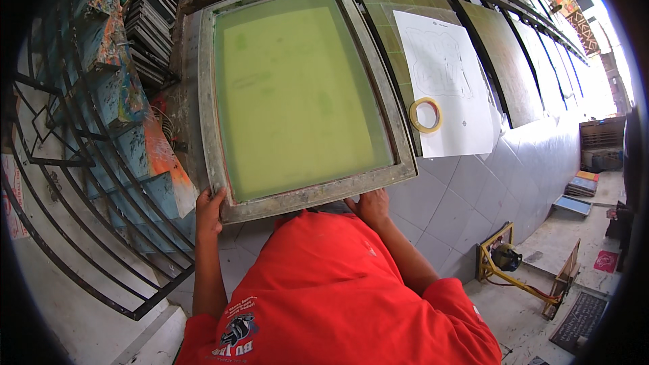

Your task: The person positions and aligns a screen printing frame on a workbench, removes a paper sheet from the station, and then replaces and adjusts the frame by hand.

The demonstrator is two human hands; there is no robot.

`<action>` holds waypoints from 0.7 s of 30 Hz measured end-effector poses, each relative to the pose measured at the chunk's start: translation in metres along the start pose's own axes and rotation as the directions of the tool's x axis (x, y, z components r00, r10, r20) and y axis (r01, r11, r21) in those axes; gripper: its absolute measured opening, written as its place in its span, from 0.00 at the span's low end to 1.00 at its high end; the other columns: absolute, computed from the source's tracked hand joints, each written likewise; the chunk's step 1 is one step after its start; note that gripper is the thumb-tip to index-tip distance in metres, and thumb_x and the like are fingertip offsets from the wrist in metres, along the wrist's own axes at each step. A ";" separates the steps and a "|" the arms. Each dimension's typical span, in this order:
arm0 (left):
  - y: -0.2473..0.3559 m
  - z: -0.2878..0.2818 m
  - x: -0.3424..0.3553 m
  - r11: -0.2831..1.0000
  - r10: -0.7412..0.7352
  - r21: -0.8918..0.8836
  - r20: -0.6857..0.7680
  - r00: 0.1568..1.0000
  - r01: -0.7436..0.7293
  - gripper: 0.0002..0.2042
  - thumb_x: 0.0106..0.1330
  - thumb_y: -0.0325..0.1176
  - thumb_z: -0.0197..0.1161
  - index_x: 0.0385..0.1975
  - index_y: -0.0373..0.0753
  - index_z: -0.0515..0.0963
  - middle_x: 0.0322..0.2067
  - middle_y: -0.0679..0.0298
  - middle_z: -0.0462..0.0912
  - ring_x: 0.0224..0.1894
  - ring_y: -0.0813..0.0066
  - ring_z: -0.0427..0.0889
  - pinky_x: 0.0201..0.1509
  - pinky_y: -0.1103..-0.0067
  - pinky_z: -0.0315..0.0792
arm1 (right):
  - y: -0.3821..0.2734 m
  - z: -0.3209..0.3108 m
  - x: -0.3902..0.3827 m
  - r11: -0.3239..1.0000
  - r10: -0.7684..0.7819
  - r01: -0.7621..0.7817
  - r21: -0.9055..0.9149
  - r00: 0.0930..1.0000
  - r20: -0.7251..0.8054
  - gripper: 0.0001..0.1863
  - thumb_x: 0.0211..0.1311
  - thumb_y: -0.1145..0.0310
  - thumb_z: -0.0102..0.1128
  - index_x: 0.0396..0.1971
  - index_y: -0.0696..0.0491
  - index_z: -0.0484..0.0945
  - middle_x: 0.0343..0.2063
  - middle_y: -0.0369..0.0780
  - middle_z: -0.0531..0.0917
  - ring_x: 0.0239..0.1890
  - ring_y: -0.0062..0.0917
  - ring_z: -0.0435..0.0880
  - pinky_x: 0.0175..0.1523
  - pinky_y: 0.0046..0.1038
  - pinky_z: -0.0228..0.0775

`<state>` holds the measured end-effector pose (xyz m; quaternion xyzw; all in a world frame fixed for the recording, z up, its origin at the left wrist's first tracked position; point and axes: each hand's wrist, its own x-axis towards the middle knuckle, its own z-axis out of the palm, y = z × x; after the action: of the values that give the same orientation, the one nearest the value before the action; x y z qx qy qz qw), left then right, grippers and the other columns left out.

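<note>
A large screen-printing frame (297, 206) with a greyish worn border and yellow-green mesh (291, 101) lies before me, tilted slightly. My left hand (211, 209) is closed on its near left corner, the thumb resting on top of the border. Along the near edge, right of the middle, my right hand (370, 207) grips the same frame, its fingers partly hidden beneath. To the right, a white paper sheet with a faint line drawing (443, 61) lies on a greenish board, and a roll of yellowish tape (426, 115) rests on the sheet.
Left of me are black metal railings (101, 182) and paint-stained blue steps (152, 155). Stacked frames (149, 34) stand at the far left. Along the right runs a row of boards (500, 54) on dark rails. A yellow metal stand (490, 257) is on the lower right floor.
</note>
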<state>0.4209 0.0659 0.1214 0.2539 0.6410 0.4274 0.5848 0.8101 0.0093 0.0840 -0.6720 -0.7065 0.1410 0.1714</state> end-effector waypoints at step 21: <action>0.025 0.000 -0.012 1.000 0.028 -0.010 0.021 0.999 -0.028 0.14 0.62 0.29 0.62 0.45 0.31 0.74 0.37 0.61 0.81 0.36 0.75 0.80 0.39 0.78 0.73 | 0.014 0.012 0.001 0.999 -0.038 0.035 -0.041 0.996 -0.081 0.26 0.45 0.56 0.68 0.45 0.51 0.77 0.44 0.46 0.78 0.47 0.43 0.76 0.52 0.42 0.67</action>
<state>0.4185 0.0682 0.1493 0.2644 0.6290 0.4360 0.5868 0.8182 0.0113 0.0675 -0.6675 -0.7136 0.0963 0.1895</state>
